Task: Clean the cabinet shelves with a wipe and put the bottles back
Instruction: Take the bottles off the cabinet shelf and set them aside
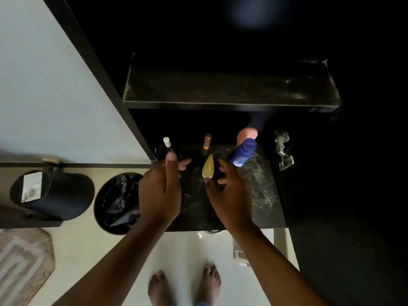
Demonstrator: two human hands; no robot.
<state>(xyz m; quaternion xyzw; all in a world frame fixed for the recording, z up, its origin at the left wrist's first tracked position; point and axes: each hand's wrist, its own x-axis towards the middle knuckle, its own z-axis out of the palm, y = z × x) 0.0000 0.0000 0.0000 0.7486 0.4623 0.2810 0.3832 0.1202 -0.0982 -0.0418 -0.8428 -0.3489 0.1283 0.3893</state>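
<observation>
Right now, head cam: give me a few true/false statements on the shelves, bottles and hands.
1. The upper shelf has no bottles on it. True.
2. The blue bottle stands at the left end of the lower shelf. False: it is at the right, by the right hand.
3. The left hand reaches toward the white-capped bottle. True.
4. A wipe is held in the right hand. False: no wipe shows; its fingers are spread by the yellow bottle.
5. The bin on the floor stands right of the cabinet. False: it stands to the left.
</observation>
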